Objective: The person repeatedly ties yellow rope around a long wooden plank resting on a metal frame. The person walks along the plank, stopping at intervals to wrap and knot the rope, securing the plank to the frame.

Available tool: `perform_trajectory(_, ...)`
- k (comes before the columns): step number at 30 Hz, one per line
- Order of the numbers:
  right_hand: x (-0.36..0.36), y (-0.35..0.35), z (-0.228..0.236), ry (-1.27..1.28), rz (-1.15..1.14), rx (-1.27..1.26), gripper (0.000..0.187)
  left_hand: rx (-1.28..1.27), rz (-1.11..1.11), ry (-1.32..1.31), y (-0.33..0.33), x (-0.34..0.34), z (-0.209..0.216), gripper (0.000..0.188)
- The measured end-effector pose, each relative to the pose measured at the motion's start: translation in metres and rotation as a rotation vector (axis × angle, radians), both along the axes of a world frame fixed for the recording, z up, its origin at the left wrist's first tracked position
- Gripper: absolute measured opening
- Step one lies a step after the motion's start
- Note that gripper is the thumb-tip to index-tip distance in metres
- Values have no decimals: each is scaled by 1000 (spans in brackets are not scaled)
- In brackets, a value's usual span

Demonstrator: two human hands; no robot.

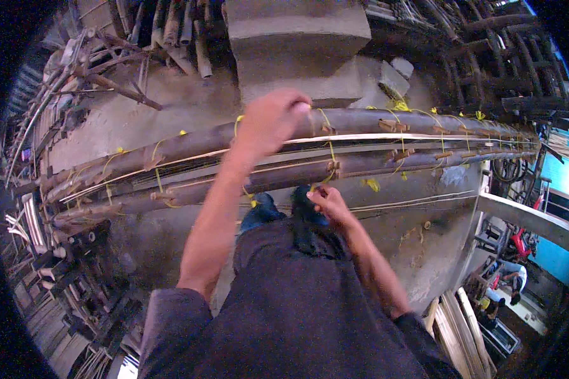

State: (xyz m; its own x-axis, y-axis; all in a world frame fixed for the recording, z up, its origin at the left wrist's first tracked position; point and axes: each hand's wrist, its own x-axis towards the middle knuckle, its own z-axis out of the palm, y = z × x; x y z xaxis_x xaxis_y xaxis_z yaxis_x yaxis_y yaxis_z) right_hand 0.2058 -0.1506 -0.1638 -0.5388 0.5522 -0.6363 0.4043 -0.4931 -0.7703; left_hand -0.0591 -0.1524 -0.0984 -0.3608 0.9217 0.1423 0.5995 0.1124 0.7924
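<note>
Two long dark bamboo poles run side by side across my front, the far pole (357, 120) and the near pole (281, 177). Pale thin strips (385, 137) lie lengthwise between them, and loops of yellow string (332, 150) tie across both at intervals. My left hand (275, 120) reaches over to the far pole, fingers curled closed at a yellow string by its top edge; motion blurs it a little. On the near side of the near pole, my right hand (329, 203) is closed in a pinch, with a bit of yellow string at its fingertips.
Concrete steps (297, 44) rise beyond the poles. Stacked bamboo (186, 28) leans at the back left, near a wooden frame (107, 82). Pale split slats (458, 331) stand at the lower right. Farther off, a person (513, 278) is by a blue wall (555, 252).
</note>
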Motion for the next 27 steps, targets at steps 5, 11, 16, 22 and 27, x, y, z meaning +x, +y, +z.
perform_trajectory(5,-43,93,180,-193,780,1201,2,-28,-50,72,-16,55,-45,20)
perform_trajectory(11,-174,119,152,493,1013,1069,15,-239,192,158,-11,73,-53,18)
perform_trajectory(16,-177,159,79,-314,822,1120,29,78,138,331,12,75,-57,14)
perform_trajectory(22,-71,78,36,322,847,1012,17,-111,164,304,-7,81,-61,12)
perform_trajectory(27,-60,29,-12,306,1080,1110,19,26,187,-245,-6,87,-29,16)
